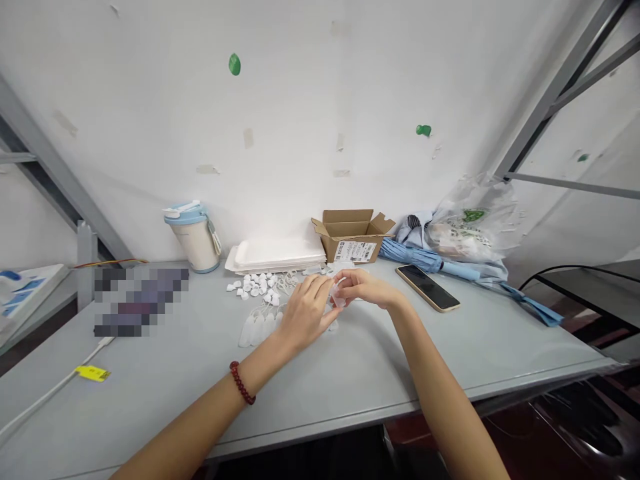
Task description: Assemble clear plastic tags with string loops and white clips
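Both of my hands meet over the middle of the table. Between them is a small translucent plastic piece point(339, 298), partly covered by fingers. My right hand point(367, 287) pinches it from the right with thumb and fingertips. My left hand point(304, 310) closes on it from the left, its thumb low and its fingers bent together; the exact contact is hidden. Beside my left hand lie several flat translucent oval pieces point(257, 330) with white cords. Behind them are a pile of small white caps point(255, 287) and a bundle of white cord point(287, 283). More clear pieces lie behind my hands.
Along the wall stand a cream and blue cup point(195, 241), stacked white trays point(280, 253) and an open cardboard box point(355, 243). A phone point(429, 288), a folded blue umbrella point(420, 257) and a plastic bag point(470, 223) lie right. A white cable point(55, 387) crosses the left.
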Demonstrator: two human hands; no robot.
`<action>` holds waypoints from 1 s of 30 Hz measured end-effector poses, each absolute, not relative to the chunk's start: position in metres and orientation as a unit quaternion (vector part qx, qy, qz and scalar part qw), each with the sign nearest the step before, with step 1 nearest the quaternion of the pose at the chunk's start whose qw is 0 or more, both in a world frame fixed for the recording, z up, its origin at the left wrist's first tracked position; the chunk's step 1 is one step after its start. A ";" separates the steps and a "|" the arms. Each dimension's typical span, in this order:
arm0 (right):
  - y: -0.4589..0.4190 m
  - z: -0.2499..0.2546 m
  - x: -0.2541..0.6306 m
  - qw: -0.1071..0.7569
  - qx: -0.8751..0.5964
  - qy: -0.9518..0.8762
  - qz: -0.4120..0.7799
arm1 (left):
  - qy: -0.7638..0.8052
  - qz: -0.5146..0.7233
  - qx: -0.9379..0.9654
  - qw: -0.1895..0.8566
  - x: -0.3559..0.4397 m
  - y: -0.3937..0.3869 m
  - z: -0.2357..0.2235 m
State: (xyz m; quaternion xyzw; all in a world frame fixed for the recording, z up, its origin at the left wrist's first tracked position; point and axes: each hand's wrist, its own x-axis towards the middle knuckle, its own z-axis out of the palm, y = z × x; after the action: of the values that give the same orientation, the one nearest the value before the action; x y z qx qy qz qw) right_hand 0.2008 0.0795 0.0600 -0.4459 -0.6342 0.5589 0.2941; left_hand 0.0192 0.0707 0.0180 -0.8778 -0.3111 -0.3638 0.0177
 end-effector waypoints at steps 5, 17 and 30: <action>0.079 0.058 0.211 0.257 -0.458 -0.647 0.552 | -0.297 -0.380 -0.875 -0.028 0.033 0.068 0.012; 0.079 0.053 0.210 0.137 -0.539 -0.659 0.506 | -0.377 -0.309 -0.861 -0.149 0.036 0.062 -0.001; 0.086 0.042 0.208 0.093 -0.531 -0.686 0.488 | -0.390 -0.227 -0.880 -0.147 0.032 0.059 0.004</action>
State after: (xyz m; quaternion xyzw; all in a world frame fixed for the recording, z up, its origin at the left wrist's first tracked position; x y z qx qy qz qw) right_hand 0.2079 0.0863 0.0416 -0.5313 -0.6860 0.4883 0.0928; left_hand 0.0320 0.0594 0.0039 -0.8803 -0.3898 -0.2271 -0.1469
